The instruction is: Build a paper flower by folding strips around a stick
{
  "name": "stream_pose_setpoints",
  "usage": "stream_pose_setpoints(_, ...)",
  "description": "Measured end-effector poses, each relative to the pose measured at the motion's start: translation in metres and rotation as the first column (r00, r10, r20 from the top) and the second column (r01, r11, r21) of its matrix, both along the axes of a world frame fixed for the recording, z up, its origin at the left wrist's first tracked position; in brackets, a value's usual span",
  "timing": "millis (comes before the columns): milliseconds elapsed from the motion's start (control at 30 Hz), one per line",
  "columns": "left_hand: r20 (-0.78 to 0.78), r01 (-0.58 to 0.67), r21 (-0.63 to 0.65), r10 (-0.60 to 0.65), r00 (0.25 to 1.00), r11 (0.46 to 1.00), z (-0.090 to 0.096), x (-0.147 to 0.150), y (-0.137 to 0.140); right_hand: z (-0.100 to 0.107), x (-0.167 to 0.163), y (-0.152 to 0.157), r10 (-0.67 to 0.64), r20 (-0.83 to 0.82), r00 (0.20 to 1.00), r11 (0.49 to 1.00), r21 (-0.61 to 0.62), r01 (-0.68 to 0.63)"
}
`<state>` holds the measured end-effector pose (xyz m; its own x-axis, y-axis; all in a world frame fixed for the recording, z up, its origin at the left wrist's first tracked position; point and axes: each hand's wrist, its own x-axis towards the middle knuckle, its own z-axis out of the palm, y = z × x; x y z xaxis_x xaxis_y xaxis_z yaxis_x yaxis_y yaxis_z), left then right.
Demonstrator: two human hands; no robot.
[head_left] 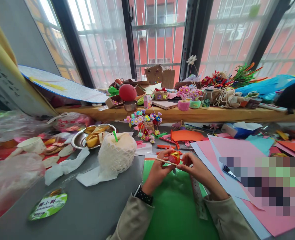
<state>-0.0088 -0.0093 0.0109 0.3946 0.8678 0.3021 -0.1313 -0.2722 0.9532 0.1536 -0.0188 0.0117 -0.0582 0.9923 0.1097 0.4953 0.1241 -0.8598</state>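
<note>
- I have a red-and-yellow piece, petal-like, between my two hands, above the upper part of a green sheet.
- My left hand is clamped around the piece's left side; a thin stick slants across its fingers and the piece's front.
- My right hand has thumb and fingers bunched at the stick's right end; I cannot tell whether they pinch it.
- Below my hands, the green sheet runs down between my sleeves, with a clear ruler along its right side, close by my right sleeve.
- Left of the sheet's edge, open grey tabletop reaches from my left sleeve to a round green label.
- Further up, a net-wrapped fruit and a metal bowl bound that room.
- On my right, overlapping pink paper leaves less space; beyond everything stands the wooden ledge.
- My fingers hide part of the piece; the sheet's bottom and both sleeves are cut off, and pixel blocks cover things lying on the paper.
</note>
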Motion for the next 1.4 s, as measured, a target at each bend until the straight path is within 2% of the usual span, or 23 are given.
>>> stream_pose_setpoints(200, -0.014, 0.007, 0.063, -0.006, 1.0, 0.998, -0.003, 0.001, -0.001, 0.001, 0.006, -0.001, 0.069, 0.051, 0.996, 0.989, -0.131, -0.061)
stream_pose_setpoints(333, -0.037, -0.039, 0.096, 0.043, 0.998, 0.995, -0.004, 0.002, 0.0, -0.001, 0.005, -0.001, 0.02, 0.045, 0.999, 0.991, -0.135, -0.014)
stream_pose_setpoints(433, -0.036, -0.049, 0.117, 0.054, 0.998, 0.992, -0.004, 0.002, 0.0, -0.001, 0.004, -0.001, 0.036, 0.023, 0.999, 0.992, -0.118, -0.033)
stream_pose_setpoints(533, -0.043, -0.049, 0.111, 0.054, 0.998, 0.993, -0.003, 0.003, -0.001, 0.002, 0.002, -0.002, 0.059, 0.002, 0.998, 0.996, -0.065, -0.058)
stream_pose_setpoints(867, -0.039, -0.024, 0.008, 0.024, 0.999, 1.0, 0.003, -0.001, -0.001, 0.004, -0.005, -0.004, -0.005, -0.035, 0.999, 0.989, 0.146, 0.01)
stream_pose_setpoints(1067, 0.008, 0.045, -0.107, -0.044, 0.999, 0.993, 0.01, -0.004, -0.004, 0.008, -0.008, -0.007, -0.02, 0.013, 1.0, 0.962, 0.273, 0.016)
stream_pose_setpoints(1233, 0.058, 0.049, -0.163, -0.04, 0.998, 0.985, 0.016, -0.005, -0.007, 0.01, -0.011, -0.007, -0.08, 0.069, 0.994, 0.919, 0.392, 0.047)
stream_pose_setpoints(1400, 0.152, 0.043, -0.218, -0.009, 0.988, 0.975, 0.015, -0.006, -0.005, 0.012, -0.006, -0.008, -0.135, 0.098, 0.986, 0.893, 0.444, 0.078)
